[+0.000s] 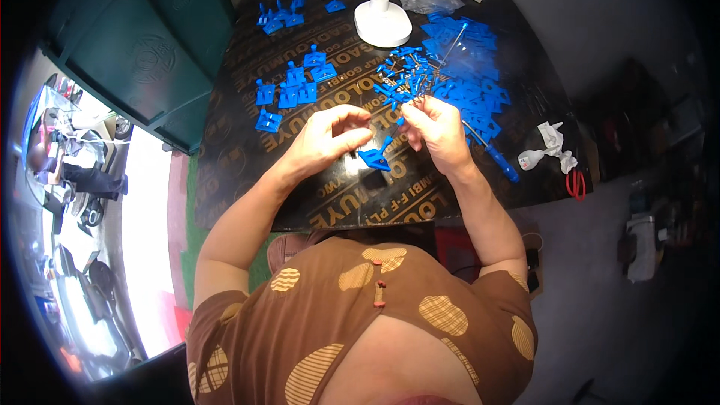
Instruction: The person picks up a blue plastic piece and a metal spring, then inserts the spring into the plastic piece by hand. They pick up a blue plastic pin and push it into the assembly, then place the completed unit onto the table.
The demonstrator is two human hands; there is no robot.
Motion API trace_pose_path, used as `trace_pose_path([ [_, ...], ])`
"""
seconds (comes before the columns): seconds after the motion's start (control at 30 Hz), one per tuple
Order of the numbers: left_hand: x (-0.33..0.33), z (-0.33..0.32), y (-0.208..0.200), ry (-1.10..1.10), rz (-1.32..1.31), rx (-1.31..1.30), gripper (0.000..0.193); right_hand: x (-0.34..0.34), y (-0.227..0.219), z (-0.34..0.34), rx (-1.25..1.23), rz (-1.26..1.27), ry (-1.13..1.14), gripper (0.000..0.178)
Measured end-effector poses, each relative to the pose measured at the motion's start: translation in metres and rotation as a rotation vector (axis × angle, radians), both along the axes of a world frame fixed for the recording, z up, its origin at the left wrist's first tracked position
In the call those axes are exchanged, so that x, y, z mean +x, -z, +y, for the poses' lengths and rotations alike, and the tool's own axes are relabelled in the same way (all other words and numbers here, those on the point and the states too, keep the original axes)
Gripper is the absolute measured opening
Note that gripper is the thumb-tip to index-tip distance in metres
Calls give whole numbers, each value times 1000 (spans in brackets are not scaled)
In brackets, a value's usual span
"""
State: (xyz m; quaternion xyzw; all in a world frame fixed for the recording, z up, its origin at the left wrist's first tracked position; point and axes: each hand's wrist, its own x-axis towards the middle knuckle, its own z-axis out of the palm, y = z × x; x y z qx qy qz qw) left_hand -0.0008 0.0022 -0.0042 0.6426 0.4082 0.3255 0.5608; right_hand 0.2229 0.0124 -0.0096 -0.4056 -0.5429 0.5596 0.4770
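On the dark table between my hands stands a small blue plastic piece (375,158) with a flat base and an upright prong. My left hand (330,138) is just to its left, thumb and curled fingers apart with nothing visible between them. My right hand (439,133) is closed in a pinch at the near edge of a heap of small blue and metal parts (409,71). What its fingertips hold is too small to make out. Behind and right of that hand spreads a larger pile of flat blue plastic pieces (469,67).
Groups of upright blue pieces (298,87) stand at the left and far left. A white lamp (382,24) rises at the back. Right of the pile lie a long blue-handled tool (501,163), crumpled white material (551,139) and red-handled scissors or pliers (576,184).
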Motion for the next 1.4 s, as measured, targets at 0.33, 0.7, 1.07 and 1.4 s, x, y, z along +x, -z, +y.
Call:
trace_pose_path([
  [0.33, 14, -6, 2, 58, -25, -230, 39, 5, -1, 0, -26, 57, 77, 16],
  [0.7, 13, -6, 0, 25, -124, -231, 29, 15, -4, 2, -147, 211, -45, 16],
  [1.07, 12, -6, 0, 59, -172, -250, 27, 19, -2, 3, -196, 278, -128, 15],
  [1.4, 11, -8, 0, 72, -293, -321, 29, 19, -5, 0, -185, 356, -156, 10],
])
